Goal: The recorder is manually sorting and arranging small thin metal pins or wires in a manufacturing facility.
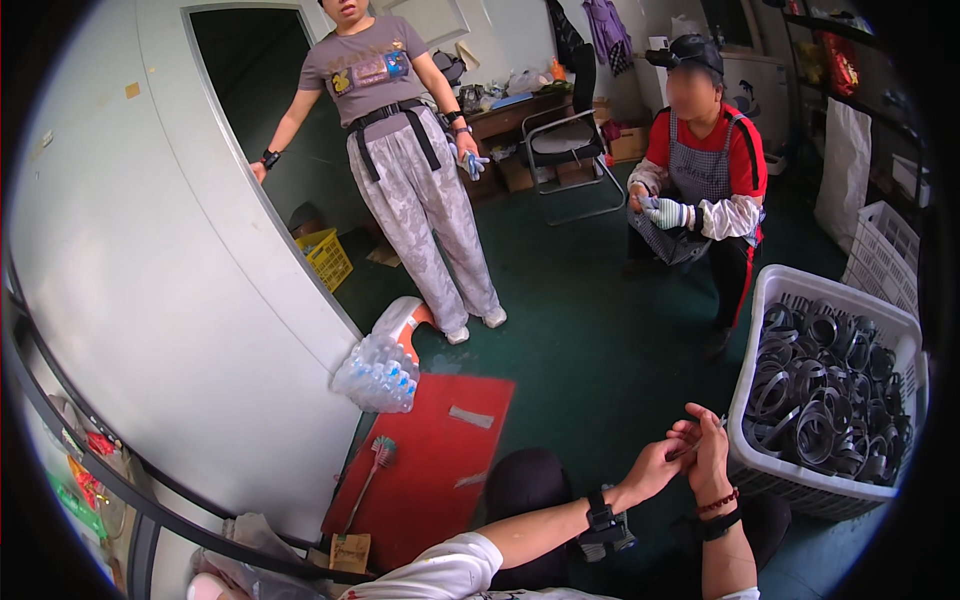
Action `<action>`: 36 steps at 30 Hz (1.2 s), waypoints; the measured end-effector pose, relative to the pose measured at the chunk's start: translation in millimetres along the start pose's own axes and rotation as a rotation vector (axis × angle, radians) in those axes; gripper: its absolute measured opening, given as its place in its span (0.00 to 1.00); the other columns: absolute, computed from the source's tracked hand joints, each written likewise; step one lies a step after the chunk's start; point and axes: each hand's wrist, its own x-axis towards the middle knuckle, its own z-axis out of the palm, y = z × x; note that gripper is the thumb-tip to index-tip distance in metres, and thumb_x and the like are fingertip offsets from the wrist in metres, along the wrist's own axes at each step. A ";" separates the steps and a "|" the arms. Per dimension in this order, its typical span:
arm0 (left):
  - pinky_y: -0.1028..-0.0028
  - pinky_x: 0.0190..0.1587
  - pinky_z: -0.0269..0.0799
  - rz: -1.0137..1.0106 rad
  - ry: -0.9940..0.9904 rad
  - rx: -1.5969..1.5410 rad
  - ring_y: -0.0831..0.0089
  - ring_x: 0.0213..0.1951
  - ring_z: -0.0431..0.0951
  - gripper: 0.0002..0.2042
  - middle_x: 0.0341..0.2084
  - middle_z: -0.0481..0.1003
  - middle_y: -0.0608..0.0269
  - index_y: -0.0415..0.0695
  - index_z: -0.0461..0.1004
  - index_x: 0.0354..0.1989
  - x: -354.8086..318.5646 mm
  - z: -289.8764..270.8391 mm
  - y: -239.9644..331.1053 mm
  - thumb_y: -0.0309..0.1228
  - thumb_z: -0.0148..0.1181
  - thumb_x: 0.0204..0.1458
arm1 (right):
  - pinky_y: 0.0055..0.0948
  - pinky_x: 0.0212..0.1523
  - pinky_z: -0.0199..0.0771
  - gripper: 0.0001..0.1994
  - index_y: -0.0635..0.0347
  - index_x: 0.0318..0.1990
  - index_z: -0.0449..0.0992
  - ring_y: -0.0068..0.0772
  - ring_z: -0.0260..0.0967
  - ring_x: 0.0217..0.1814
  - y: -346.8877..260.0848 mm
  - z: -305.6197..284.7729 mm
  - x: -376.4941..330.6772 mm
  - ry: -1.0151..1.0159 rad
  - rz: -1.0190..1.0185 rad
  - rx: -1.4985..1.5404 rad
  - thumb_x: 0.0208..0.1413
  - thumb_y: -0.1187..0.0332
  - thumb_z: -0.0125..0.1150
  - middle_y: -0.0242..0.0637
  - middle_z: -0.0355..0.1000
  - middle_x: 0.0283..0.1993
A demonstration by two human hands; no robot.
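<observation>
My hands meet in front of me, just left of a white plastic crate (745,400) heaped with dark ring-shaped parts (820,400). My left hand (652,470) reaches in from the lower left, its fingers bent in a pinch. Beside it my right hand (710,455) is raised with its fingers curled. A thin dark piece shows between the two hands, too small and too covered to name. Both hands are off the crate. I wear a black band on each wrist, and a red beaded bracelet on the right.
A person in checked apron and gloves (705,170) sits beyond the crate; another (400,130) stands by the doorway. A red mat (430,440) bears a long-handled brush (382,452). Bottled water (375,375) lies by the wall. A chair (565,145) and black rail (90,460) are also here.
</observation>
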 end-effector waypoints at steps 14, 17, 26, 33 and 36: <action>0.84 0.20 0.55 -0.297 -0.188 -0.333 0.89 0.19 0.63 0.11 0.24 0.75 0.76 0.46 0.82 0.40 -1.4 -6.8 11.2 0.40 0.62 0.63 | 0.30 0.32 0.79 0.18 0.58 0.54 0.72 0.32 0.75 0.34 -8.1 -12.2 0.1 0.004 0.104 0.088 0.73 0.55 0.42 0.36 0.75 0.34; 0.84 0.20 0.54 -0.309 -0.153 -0.319 0.90 0.19 0.63 0.11 0.24 0.75 0.76 0.47 0.83 0.37 -2.0 -6.5 15.5 0.41 0.62 0.62 | 0.30 0.30 0.79 0.19 0.58 0.55 0.72 0.32 0.75 0.34 -7.1 -12.7 -0.2 0.007 0.121 0.105 0.73 0.55 0.42 0.36 0.75 0.34; 0.84 0.21 0.55 -0.199 -0.128 -0.268 0.90 0.20 0.64 0.11 0.26 0.77 0.76 0.47 0.83 0.41 -3.3 -5.6 11.0 0.41 0.62 0.62 | 0.28 0.28 0.78 0.20 0.59 0.56 0.71 0.31 0.75 0.31 -7.2 -3.0 -8.1 0.038 0.065 0.018 0.74 0.53 0.41 0.36 0.75 0.32; 0.75 0.42 0.74 -0.139 -0.127 -0.100 0.80 0.36 0.77 0.13 0.32 0.78 0.68 0.37 0.80 0.40 0.7 -4.6 5.4 0.36 0.58 0.65 | 0.27 0.28 0.75 0.19 0.59 0.55 0.73 0.30 0.74 0.32 -1.7 2.8 -8.9 0.076 0.042 0.006 0.74 0.54 0.42 0.35 0.74 0.33; 0.74 0.39 0.72 -0.055 -0.129 0.108 0.80 0.34 0.73 0.12 0.31 0.77 0.69 0.34 0.77 0.41 2.2 0.3 11.6 0.33 0.55 0.67 | 0.29 0.30 0.73 0.18 0.60 0.51 0.75 0.30 0.71 0.31 3.0 -6.9 -5.2 0.038 -0.030 -0.054 0.73 0.56 0.44 0.33 0.70 0.29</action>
